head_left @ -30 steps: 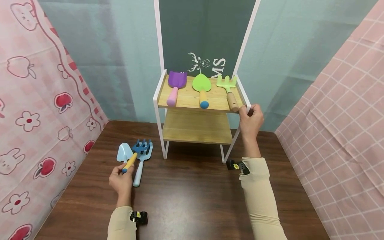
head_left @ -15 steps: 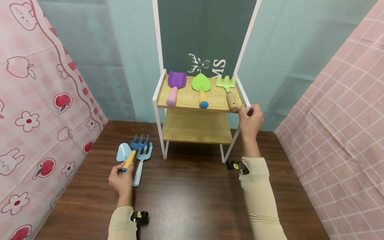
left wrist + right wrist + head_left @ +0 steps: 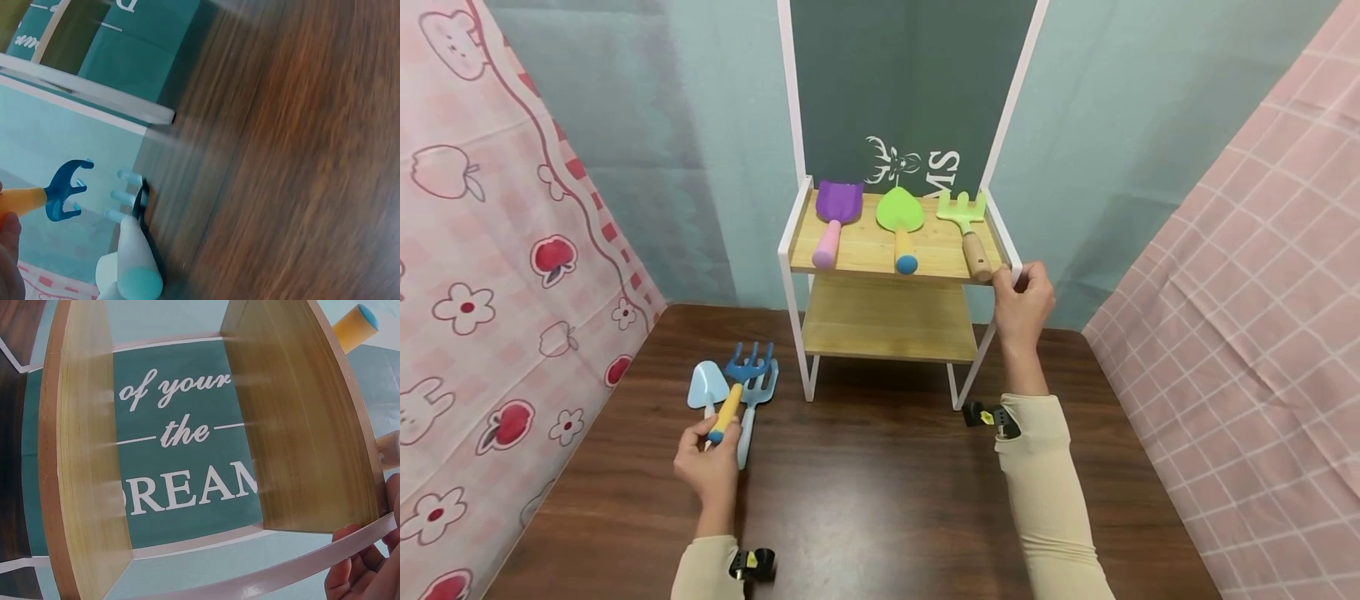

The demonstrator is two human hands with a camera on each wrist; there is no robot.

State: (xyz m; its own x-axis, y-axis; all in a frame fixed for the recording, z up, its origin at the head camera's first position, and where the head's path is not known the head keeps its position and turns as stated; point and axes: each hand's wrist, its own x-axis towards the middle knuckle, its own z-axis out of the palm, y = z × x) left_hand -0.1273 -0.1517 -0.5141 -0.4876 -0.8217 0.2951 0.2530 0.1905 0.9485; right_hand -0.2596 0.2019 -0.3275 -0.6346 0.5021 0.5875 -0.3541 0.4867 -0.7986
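Note:
In the head view my left hand [image 3: 711, 468] pinches the yellow handle of a small hand rake [image 3: 727, 412] with a blue three-pronged head. The rake overlaps a light blue hand fork [image 3: 747, 433] lying on the table. A light blue trowel [image 3: 707, 386] lies just left of it. My right hand [image 3: 1025, 307] grips the front right corner of a white-framed, two-tier shelf [image 3: 891, 325]; fingers [image 3: 351, 559] curl over its white rail in the right wrist view. On the top tier are a purple shovel [image 3: 839, 202], a green trowel [image 3: 900, 210] and a green rake [image 3: 961, 212].
Behind the shelf hangs a dark green banner [image 3: 910, 83] with white lettering. Blue-green cloth [image 3: 700, 150] covers the back, with patterned pink cloth [image 3: 467, 308] at left and checked pink cloth [image 3: 1247, 317] at right. The shelf's white legs [image 3: 811, 379] stand on the brown table [image 3: 865, 492].
My left hand has shifted slightly right and nearer, and the blue rake head has swung a little leftward over the fork. My right hand stays at the shelf corner.

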